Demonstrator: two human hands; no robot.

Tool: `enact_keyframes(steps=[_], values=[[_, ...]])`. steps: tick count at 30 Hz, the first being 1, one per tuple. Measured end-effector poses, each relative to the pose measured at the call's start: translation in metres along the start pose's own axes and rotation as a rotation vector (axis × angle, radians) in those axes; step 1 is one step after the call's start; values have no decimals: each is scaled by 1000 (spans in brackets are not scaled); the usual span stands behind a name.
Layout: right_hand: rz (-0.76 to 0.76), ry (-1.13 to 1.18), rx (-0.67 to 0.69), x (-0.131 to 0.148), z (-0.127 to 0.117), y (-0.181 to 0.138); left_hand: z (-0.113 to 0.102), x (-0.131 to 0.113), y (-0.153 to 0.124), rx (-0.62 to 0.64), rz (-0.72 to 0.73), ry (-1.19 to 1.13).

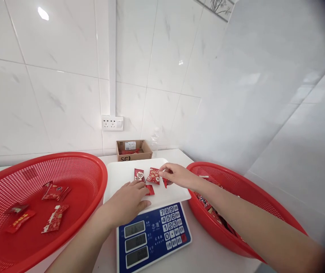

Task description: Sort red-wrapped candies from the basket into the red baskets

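Note:
A blue digital scale with a white weighing plate stands in the middle of the white counter. Several small red sachets lie on the plate. My left hand rests on the plate's near edge, fingers curled over a red sachet. My right hand reaches in from the right and pinches another red sachet at the plate's right side.
A large red mesh basket on the left holds several red sachets. A second red basket on the right, under my right forearm, also holds sachets. A small cardboard box, a clear bottle and a wall socket are at the back.

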State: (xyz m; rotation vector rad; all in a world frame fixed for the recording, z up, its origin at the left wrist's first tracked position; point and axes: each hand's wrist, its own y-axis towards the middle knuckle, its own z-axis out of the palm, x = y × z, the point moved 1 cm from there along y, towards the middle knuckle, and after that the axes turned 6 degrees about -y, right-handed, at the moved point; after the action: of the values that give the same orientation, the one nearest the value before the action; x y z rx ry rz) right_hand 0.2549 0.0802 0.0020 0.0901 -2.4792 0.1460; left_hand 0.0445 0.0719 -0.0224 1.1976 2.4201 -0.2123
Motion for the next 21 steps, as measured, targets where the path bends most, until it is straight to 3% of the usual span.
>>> enact_keyframes(steps=[8, 12, 17, 21], values=[[-183, -119, -55, 36, 19, 27, -3, 4, -3, -9, -14, 16], [-255, -254, 14, 30, 31, 36, -2, 6, -4, -37, -20, 28], [-227, -343, -81, 14, 31, 41, -1, 5, -3, -45, -5, 20], [-285, -352, -35, 11, 30, 38, 2, 6, -2, -54, 2, 4]])
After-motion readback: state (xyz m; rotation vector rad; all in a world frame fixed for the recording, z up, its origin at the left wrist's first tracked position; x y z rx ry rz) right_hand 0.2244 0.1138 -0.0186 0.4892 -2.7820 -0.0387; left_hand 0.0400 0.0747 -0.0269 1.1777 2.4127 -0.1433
